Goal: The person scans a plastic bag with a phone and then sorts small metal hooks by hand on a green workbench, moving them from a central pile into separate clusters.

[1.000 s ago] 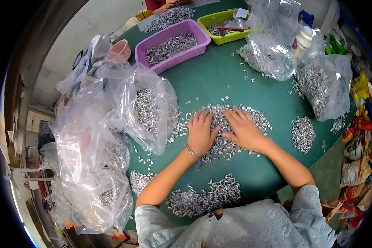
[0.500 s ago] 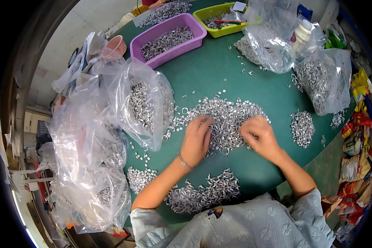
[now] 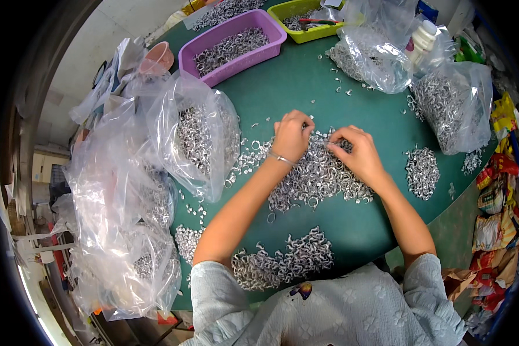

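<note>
A wide heap of small silvery metal rings and curved pieces (image 3: 323, 179) lies on the green tabletop in front of me. At its far left edge is my left hand (image 3: 292, 137), wearing a bracelet, its fingers curled in and pressed together. Across from it my right hand (image 3: 357, 154) reaches over the heap's far right part, thumb and fingers drawn into a pinch. Whatever either set of fingertips holds is too small or hidden to make out. Closer to my body lies a second pile of curved metal pieces (image 3: 285, 259). One loose ring (image 3: 271, 218) rests below the main heap.
Clear plastic bags of metal pieces (image 3: 199, 138) crowd the left side; another bag (image 3: 452, 109) stands at right. A purple basket (image 3: 274, 46) and a yellow-green basket (image 3: 305, 36) hold more. A small pile (image 3: 422, 173) sits right, a white bottle (image 3: 424, 37) behind.
Both hands have moved away from me, from the heap's near sides to its far part. The left hand has curled tighter, and the heap's pieces have shifted slightly toward me.
</note>
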